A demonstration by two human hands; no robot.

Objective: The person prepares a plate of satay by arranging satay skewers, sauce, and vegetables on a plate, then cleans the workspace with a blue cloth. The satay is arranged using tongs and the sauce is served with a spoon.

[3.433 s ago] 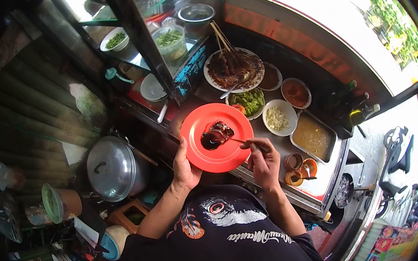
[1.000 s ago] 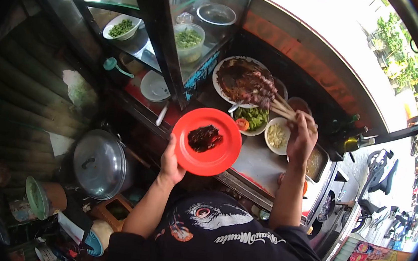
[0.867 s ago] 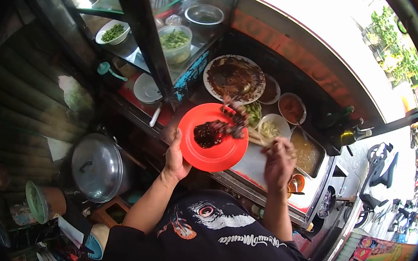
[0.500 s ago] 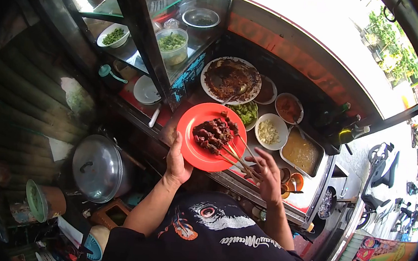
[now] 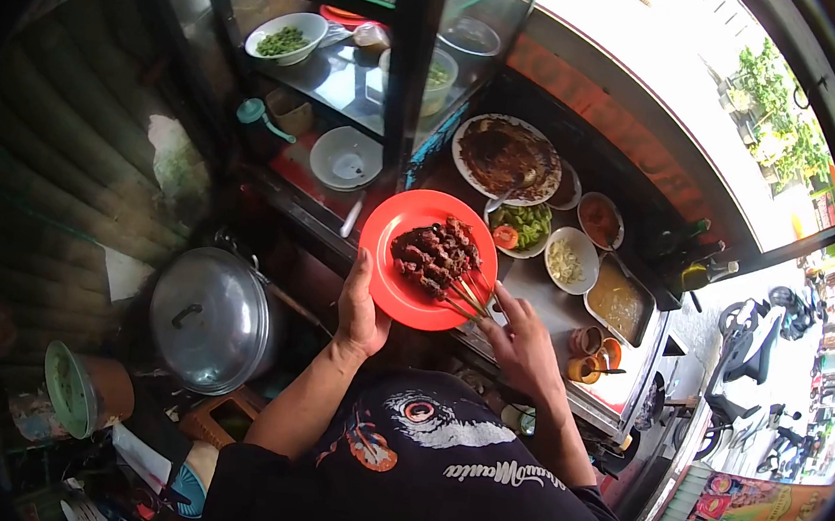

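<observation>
My left hand holds a red plate by its near rim, above the edge of the stall counter. Several dark sauced meat skewers lie across the plate, their sticks pointing toward me. My right hand is at the plate's right edge, fingers spread, touching the stick ends. Nothing is gripped in that hand.
On the counter beyond stand a large sauce-smeared plate, a bowl of green chillies, a white bowl, a red sauce bowl and a metal tray of yellow sauce. A glass case rises at left, a lidded pot below.
My right hand put down a spoon, took skewers from the large plate and laid them on the red plate. It has now let go and rests at the stick ends.
</observation>
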